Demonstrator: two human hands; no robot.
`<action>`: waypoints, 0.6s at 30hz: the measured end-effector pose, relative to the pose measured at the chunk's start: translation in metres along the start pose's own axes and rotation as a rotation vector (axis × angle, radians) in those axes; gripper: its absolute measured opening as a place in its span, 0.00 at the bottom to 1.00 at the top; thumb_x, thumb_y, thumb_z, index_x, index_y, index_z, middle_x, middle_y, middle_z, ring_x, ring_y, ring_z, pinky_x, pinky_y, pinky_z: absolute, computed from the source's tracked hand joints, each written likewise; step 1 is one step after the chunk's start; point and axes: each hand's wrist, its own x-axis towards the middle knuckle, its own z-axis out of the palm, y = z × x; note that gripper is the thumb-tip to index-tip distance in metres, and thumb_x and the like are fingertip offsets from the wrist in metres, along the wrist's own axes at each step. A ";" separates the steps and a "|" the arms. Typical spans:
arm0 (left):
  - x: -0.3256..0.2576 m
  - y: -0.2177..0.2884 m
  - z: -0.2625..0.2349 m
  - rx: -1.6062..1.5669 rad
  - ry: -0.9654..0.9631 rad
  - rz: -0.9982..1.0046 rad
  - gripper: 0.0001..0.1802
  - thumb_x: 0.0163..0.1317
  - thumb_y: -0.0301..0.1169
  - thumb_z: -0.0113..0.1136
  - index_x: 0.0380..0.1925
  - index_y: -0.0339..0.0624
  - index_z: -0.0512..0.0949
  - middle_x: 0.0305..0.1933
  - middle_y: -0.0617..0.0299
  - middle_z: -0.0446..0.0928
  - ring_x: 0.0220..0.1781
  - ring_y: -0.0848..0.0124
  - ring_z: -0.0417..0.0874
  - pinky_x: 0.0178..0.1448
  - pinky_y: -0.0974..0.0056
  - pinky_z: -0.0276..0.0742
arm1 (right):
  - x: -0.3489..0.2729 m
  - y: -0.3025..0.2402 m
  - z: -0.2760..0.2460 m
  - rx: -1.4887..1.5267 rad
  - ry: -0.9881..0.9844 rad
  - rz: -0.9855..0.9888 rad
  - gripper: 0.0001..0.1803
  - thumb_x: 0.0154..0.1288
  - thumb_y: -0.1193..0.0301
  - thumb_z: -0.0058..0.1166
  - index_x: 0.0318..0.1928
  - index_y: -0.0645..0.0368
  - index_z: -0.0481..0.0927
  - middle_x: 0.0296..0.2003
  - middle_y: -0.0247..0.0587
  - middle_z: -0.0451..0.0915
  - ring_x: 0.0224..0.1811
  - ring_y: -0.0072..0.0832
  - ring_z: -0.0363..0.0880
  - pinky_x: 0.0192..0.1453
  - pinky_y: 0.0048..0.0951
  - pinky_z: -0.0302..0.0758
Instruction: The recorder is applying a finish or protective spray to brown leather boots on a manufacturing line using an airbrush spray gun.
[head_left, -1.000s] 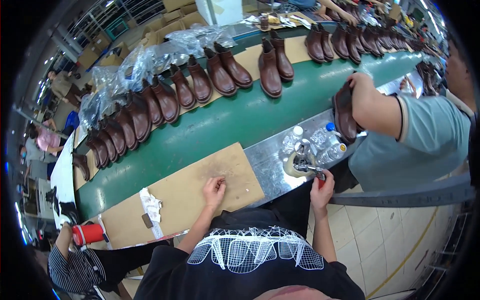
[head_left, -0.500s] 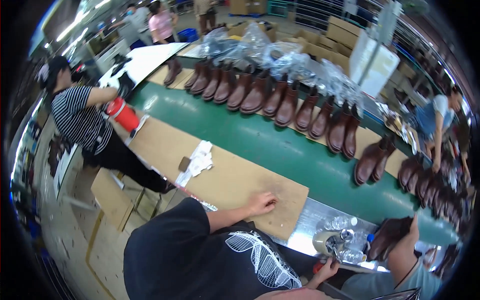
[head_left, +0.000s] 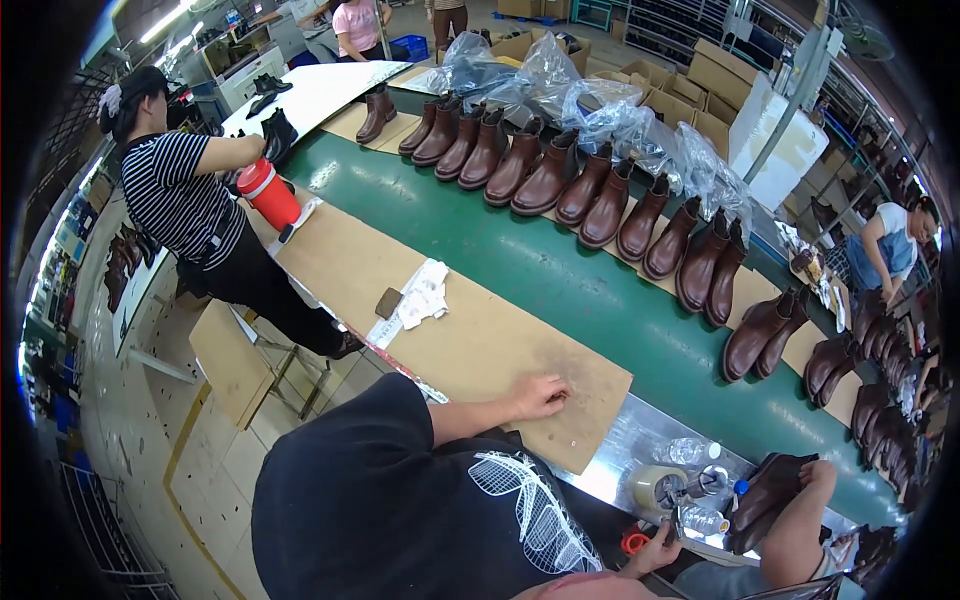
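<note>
My left hand (head_left: 541, 397) rests on the cardboard sheet (head_left: 480, 345), its fingers curled in and nothing visible in them. At the lower right, my right hand (head_left: 655, 552) is closed on a small dark thing that I cannot make out. It is beside a cream-coloured container (head_left: 655, 488) and clear plastic bottles (head_left: 690, 451) on the metal tabletop. Right of these, a co-worker's hand (head_left: 818, 474) touches brown ankle boots (head_left: 765, 500). A crumpled white cloth (head_left: 424, 296) and a small brown block (head_left: 388, 303) lie farther left on the cardboard.
A long row of brown ankle boots (head_left: 552, 178) stands across the green table (head_left: 450, 235), with clear plastic bags (head_left: 600, 100) behind. At the left, a person in a striped shirt (head_left: 180, 185) stands by a red jug (head_left: 268, 196). Another person (head_left: 890, 245) bends at the far right.
The whole view has shifted slightly. The co-worker's hand and the boots it touches have come lower. My left hand stays on the cardboard, and my right hand stays near the container.
</note>
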 end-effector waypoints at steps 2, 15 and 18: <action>-0.002 0.000 0.000 0.008 0.014 0.019 0.08 0.54 0.31 0.59 0.36 0.48 0.79 0.32 0.63 0.76 0.35 0.64 0.81 0.37 0.60 0.78 | -0.001 -0.007 -0.003 -0.016 -0.036 0.006 0.19 0.68 0.75 0.56 0.56 0.72 0.72 0.44 0.47 0.81 0.41 0.30 0.78 0.48 0.31 0.75; 0.028 -0.012 0.009 -0.392 -0.024 -0.333 0.13 0.59 0.31 0.61 0.43 0.41 0.82 0.36 0.63 0.83 0.29 0.75 0.80 0.35 0.66 0.77 | -0.020 -0.132 -0.016 0.166 -0.140 -0.080 0.16 0.71 0.68 0.50 0.54 0.64 0.70 0.39 0.35 0.76 0.33 0.16 0.65 0.36 0.19 0.64; 0.081 0.008 0.024 -0.665 -0.157 -0.508 0.13 0.62 0.32 0.60 0.44 0.38 0.81 0.36 0.65 0.82 0.31 0.79 0.79 0.34 0.70 0.76 | -0.023 -0.167 -0.016 0.209 -0.192 -0.112 0.17 0.71 0.66 0.47 0.55 0.61 0.67 0.41 0.37 0.77 0.33 0.15 0.66 0.33 0.18 0.63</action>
